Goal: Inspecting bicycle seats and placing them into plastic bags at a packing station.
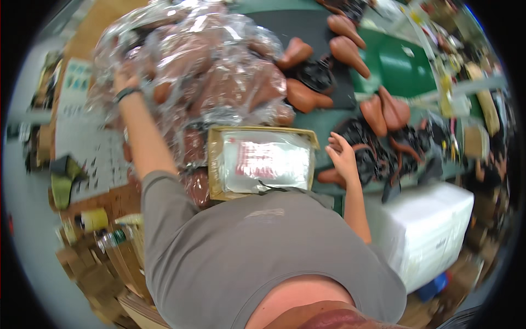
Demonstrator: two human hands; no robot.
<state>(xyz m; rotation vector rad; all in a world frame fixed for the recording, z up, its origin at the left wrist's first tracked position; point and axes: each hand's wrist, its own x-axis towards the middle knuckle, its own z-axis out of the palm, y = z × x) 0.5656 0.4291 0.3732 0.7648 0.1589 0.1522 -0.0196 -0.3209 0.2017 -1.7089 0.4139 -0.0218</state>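
Note:
My left arm stretches to the far left, where my left hand [126, 79] is at the edge of a large heap of plastic-bagged brown bicycle saddles [192, 55]. Its fingers are blurred among the shiny film, so I cannot tell whether they grip a bag. At the right, my right hand [342, 156] is raised with its fingers apart and holds nothing. Close beside it lies a group of unbagged brown saddles [392, 109] with black undersides. Between my arms, right before my body, stands an open cardboard box [215, 164] holding a stack of clear plastic bags [274, 162].
More bare brown saddles [307, 96] lie on a dark mat [274, 24] at the back, near a green panel [402, 66]. A white wrapped block [422, 230] stands at my right. Left are a printed sheet [82, 126], a green cloth [63, 181] and a yellow tape roll [94, 219].

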